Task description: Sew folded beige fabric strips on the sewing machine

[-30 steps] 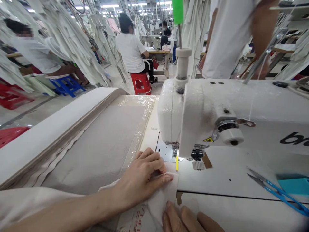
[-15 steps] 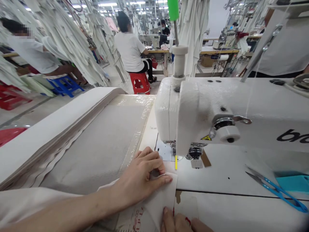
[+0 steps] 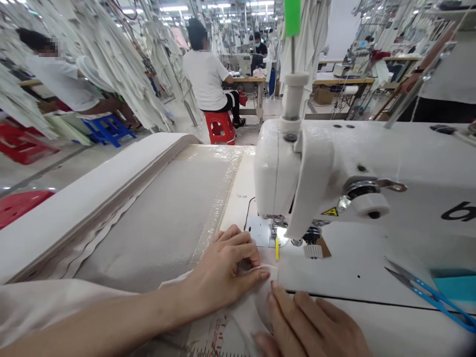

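Note:
My left hand (image 3: 232, 267) pinches a fold of white fabric (image 3: 249, 312) between thumb and fingers, just in front of the sewing machine (image 3: 297, 173). To its right, my right hand (image 3: 308, 322) grips the near edge of the same fabric, its index fingertip close to my left thumb; its thumb is partly hidden. The cloth lies on the machine bed and trails left under my left forearm. Past my fingertips are the presser foot (image 3: 277, 229) and a yellow strip (image 3: 277, 249) on the bed.
Blue-handled thread snips (image 3: 427, 292) lie on the right beside a turquoise object (image 3: 455, 287). A stack of pale fabric pieces (image 3: 156, 208) fills the left side. A printed ruler sheet (image 3: 211, 334) shows near the front. Co-workers sit at machines beyond.
My right hand has moved up and forward along the fabric, closer to my left hand. The left hand keeps its pinch. The view has shifted slightly left.

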`<act>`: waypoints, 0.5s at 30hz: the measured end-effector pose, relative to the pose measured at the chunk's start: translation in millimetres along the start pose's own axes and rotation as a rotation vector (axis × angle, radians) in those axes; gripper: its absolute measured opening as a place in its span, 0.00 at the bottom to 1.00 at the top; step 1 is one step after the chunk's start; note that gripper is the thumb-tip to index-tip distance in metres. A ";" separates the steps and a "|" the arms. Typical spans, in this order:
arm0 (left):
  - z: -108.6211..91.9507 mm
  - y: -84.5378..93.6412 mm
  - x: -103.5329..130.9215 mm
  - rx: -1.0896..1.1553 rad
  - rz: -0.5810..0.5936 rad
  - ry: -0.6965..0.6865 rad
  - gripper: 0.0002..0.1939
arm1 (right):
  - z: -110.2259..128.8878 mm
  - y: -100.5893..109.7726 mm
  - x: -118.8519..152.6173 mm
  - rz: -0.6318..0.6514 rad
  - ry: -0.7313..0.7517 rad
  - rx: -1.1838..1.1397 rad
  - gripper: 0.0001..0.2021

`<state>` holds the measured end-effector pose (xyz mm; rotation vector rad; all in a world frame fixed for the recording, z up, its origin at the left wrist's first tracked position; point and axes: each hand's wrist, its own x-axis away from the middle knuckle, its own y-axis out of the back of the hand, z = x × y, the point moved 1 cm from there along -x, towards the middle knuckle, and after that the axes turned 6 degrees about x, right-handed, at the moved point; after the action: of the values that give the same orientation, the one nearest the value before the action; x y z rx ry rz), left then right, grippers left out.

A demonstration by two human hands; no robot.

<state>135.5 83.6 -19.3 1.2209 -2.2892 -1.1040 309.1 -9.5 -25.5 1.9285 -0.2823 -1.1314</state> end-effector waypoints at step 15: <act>7.3 22.5 8.1 -0.405 -0.225 -0.766 0.11 | -9.4 -6.2 -8.7 0.187 0.076 0.071 0.14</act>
<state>113.9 88.2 -7.7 1.0083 -2.2321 -2.3047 310.4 4.4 -22.9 1.9573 -0.4566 -0.9342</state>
